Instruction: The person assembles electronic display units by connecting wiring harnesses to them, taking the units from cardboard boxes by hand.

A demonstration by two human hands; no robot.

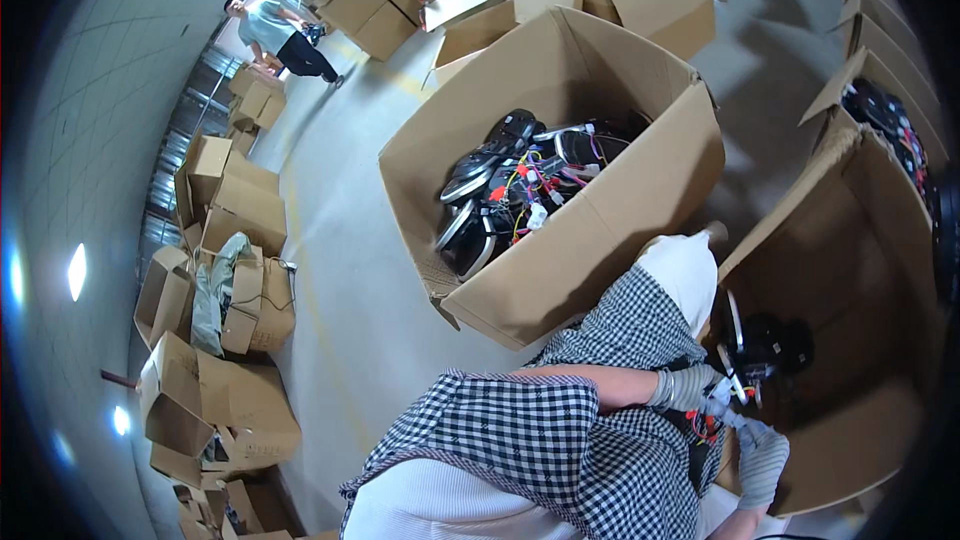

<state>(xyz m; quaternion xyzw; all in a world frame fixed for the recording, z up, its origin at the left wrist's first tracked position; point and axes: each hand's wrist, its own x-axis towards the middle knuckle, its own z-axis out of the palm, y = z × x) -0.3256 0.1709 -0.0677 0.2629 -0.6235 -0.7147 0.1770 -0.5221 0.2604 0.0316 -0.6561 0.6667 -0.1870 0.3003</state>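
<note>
My left hand (688,389), in a grey striped glove, reaches across my lap at the lower right. My right hand (763,462), gloved alike, comes up from below to meet it. Their fingers are closed and pinch together at a bundle of coloured wires (706,426), red ones showing most; the exact part in the fingertips is too small to make out. Just past the hands, black parts with pale rims (768,344) lie in a deep cardboard box (850,230). A black-and-white checked cloth (540,430) covers my lap and arm.
Ahead stands a large open carton (560,290) with black parts and coloured wires (530,185) inside. More cartons line the left wall (245,205) and the back. At the right, another box holds similar wired parts (885,120). A person (275,35) is on the floor, far left.
</note>
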